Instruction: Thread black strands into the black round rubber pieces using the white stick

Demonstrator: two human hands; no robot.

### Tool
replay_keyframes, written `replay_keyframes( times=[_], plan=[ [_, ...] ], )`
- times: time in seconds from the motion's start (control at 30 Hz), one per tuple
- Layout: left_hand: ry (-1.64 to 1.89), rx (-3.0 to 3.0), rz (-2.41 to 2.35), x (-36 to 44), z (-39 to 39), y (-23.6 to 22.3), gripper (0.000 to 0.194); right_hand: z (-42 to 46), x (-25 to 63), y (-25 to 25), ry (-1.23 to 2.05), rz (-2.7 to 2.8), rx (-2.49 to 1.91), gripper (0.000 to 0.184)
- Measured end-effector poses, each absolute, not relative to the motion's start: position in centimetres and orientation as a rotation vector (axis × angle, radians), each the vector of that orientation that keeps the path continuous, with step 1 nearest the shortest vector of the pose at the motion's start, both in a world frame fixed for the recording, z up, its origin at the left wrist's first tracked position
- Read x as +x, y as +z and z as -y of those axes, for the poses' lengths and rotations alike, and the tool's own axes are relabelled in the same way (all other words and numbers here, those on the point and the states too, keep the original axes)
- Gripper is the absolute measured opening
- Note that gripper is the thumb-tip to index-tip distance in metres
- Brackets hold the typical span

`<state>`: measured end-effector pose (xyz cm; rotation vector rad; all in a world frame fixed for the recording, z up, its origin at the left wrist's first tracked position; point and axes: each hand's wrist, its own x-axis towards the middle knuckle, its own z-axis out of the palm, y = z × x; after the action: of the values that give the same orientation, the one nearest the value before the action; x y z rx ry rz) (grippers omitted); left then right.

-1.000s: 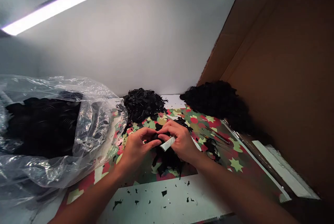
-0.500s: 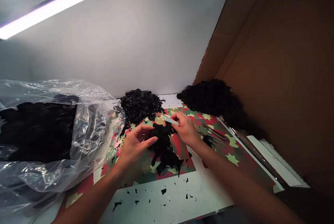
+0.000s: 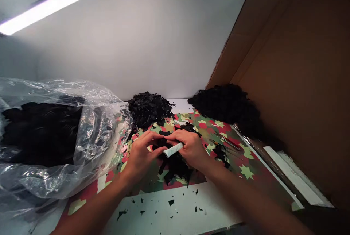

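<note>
My left hand [image 3: 142, 153] is closed around a thin black piece [image 3: 164, 133], whose far edge shows beyond the fingertips. My right hand [image 3: 193, 149] grips a flat white strip-shaped tool [image 3: 173, 150] that points toward the left thumb; its working end is hidden by the fingers. The fingertips of both hands meet at the black piece. Below them a tangle of black scraps [image 3: 177, 173] lies on the camouflage-patterned sheet [image 3: 199, 176]. More black cuttings [image 3: 191, 127] lie just beyond my right hand.
On the left a clear plastic bag [image 3: 95, 143] holds many black pieces [image 3: 41, 133]. A heap of black shreds [image 3: 149, 109] stands at the back, and a dark pile [image 3: 226, 103] sits against the cardboard wall [image 3: 287, 63]. Slim metal tools [image 3: 228, 141] and a white bar [image 3: 298, 178] lie right.
My right hand has come nearer and the white tool has swung round to point toward my left hand. My fingertips have come together at the black piece. The view has shifted slightly.
</note>
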<state>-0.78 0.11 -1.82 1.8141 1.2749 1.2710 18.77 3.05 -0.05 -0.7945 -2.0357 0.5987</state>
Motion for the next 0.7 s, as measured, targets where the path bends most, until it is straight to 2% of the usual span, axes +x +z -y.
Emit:
replay_keyframes(
  times=[0.3,0.5,0.7],
  plan=[
    [1.279,1.836,-1.347,-0.3,0.7,-0.6,0.015,-2.6,18.8,-0.2,0.333,2.203,-0.817,0.019],
    [1.267,1.792,-1.361,0.0,0.3,-0.6,0.013,-2.6,17.7,-0.1,0.542,1.970,-1.112,0.008],
    [1.342,1.561,-1.229,-0.1,0.6,-0.7,0.018,-5.2,19.5,-0.5,0.599,1.764,-1.323,0.010]
  ],
)
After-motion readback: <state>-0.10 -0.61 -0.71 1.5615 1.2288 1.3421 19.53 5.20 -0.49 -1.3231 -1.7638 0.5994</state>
